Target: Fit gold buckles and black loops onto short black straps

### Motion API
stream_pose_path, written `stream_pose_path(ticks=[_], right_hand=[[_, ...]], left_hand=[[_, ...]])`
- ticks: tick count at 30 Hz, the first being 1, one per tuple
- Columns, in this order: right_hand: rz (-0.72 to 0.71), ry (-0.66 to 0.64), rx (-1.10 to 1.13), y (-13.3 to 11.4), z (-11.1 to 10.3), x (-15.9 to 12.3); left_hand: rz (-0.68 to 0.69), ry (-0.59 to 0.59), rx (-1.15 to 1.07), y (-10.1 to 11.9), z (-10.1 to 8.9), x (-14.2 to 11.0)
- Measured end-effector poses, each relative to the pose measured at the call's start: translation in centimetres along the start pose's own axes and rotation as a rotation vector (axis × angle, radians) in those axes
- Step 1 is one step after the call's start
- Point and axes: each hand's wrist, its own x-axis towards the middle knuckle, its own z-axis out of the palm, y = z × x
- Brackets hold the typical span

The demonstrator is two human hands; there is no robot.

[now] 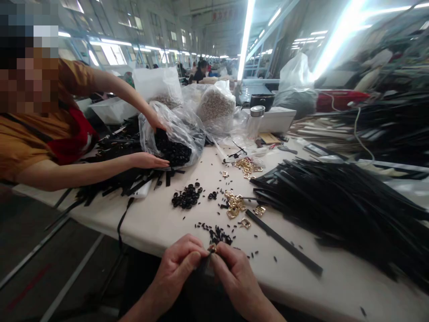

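At the table's front edge my left hand and my right hand meet fingertip to fingertip. Between them shows a small gold buckle, pinched by my right thumb and forefinger. My left fingers are closed on what looks like the end of a dark strap, mostly hidden against the dark background below. Just beyond my fingertips lies a scatter of tiny black pieces. Farther in are loose gold buckles and a heap of small black rings.
A thick pile of black straps covers the right side; one strap lies apart. At left, a co-worker's hands reach to a clear bag of black pieces. Behind stand a glass jar and a filled bag.
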Motion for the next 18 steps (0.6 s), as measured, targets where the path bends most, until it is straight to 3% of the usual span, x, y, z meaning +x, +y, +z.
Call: stream_pose_path(ticks=[3,8,14,18], right_hand=[[-0.028,-0.055,-0.008,-0.1,0.1,-0.1],[-0.11,-0.186,-0.028,0.0,0.2,0.0],[-0.005,-0.178,-0.137,0.4,0.3,0.2],[0.034,-0.19,-0.12,0.1,0.2,0.0]], left_hand=[[-0.177,-0.039,-0.164,-0.6,-0.4,0.0],[-0.36,-0.252,-0.172,-0.4,-1.5,0.5],[-0.368,-0.137,-0.131,0.1,-1.9,1.1],[-0.373,-0.181,-0.095,0.1,-2.2,1.2]])
